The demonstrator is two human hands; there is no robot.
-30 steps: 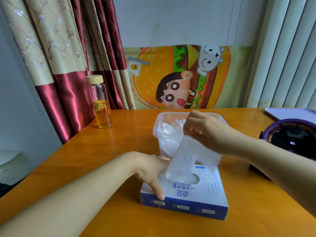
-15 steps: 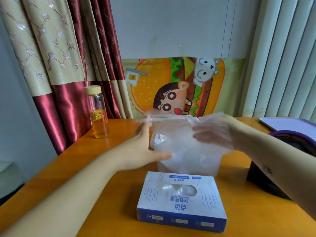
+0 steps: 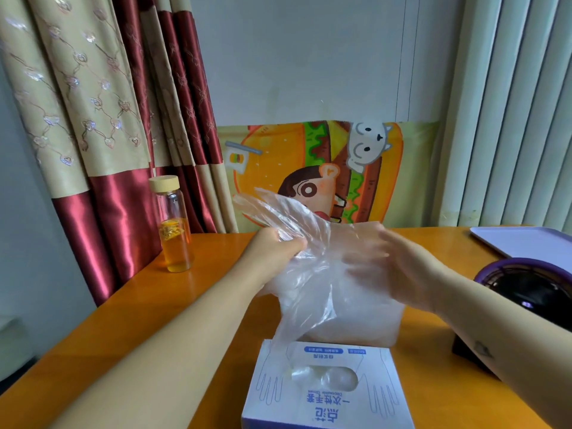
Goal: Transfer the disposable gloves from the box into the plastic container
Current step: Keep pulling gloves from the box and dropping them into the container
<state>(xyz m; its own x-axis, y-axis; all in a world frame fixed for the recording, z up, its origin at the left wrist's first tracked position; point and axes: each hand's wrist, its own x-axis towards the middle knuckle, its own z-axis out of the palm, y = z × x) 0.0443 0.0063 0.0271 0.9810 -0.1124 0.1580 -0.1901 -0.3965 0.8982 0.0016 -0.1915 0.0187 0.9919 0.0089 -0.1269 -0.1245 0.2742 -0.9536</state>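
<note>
Film, card, wood, satin
The glove (image 3: pixel 309 289) is thin, clear, crinkled plastic film; the box (image 3: pixel 328 404) smooth printed card; the table (image 3: pixel 201 258) smooth, faintly glossy wood; the curtain (image 3: pixel 123 218) shiny satin cloth.

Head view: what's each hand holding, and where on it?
Left hand grips a clear glove bunched just below its fingers. Right hand is against the glove, blurred; its grip cannot be told.
</note>
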